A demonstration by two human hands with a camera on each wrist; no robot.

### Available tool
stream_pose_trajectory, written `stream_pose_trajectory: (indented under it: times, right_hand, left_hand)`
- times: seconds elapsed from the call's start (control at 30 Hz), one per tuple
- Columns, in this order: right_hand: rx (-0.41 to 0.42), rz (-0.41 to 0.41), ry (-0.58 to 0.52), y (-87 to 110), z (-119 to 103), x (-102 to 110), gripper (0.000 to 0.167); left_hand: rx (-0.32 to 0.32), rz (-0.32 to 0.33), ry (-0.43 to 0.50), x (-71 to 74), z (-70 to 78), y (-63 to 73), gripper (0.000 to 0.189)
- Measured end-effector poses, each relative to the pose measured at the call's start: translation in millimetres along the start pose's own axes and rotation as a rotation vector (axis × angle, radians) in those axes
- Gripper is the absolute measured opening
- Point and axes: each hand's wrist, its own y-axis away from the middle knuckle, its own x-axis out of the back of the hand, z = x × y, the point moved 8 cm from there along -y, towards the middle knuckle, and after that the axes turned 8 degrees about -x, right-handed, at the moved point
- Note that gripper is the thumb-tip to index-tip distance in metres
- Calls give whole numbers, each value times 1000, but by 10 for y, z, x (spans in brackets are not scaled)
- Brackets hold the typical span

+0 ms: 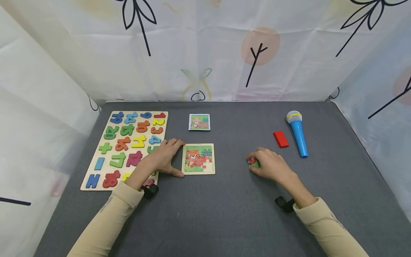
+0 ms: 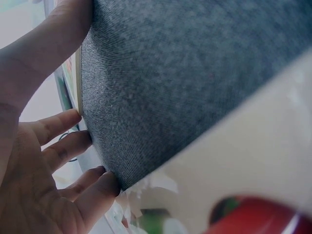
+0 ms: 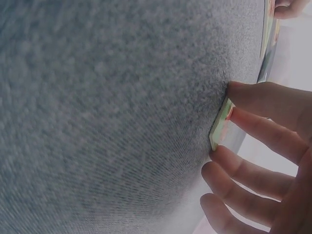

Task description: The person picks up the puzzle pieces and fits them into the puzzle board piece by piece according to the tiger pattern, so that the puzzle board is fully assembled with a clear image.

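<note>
A small wooden jigsaw puzzle [image 1: 193, 159] with a tiger picture lies flat at mid-table; its lower right part shows bare pale wood. My left hand [image 1: 164, 157] touches its left edge, thumb by the near corner and fingertips by the far one, spread wide apart in the left wrist view. Further right, my right hand [image 1: 271, 164] holds a red and green puzzle piece [image 1: 253, 163] between thumb and fingers. In the right wrist view that piece [image 3: 221, 124] is tilted, low over or touching the grey cloth; I cannot tell which.
Under my left forearm lies a wooden board [image 1: 96, 157] of colourful letters and numbers. A picture card [image 1: 199, 122] with a white border lies behind the puzzle. Beyond my right hand are a red block [image 1: 280, 139] and a blue toy microphone [image 1: 299, 137]. Patterned cloth walls surround the table.
</note>
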Motion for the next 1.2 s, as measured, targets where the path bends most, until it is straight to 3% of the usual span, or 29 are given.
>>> stream_pose_trajectory:
  times: [0.43,0.8,1.2]
  right_hand:
    - [22,12,9,-34,-106,-27,26]
    - [67,54,22,-123,-448,-18,25]
    - [130,30,27,-219,-937,-98,26]
  left_hand:
    - [4,-3,-2,-9,-9,-8,111]
    - [10,-7,5,-12,-10,-6,112]
    - [6,-5,7,1,-3,0,112]
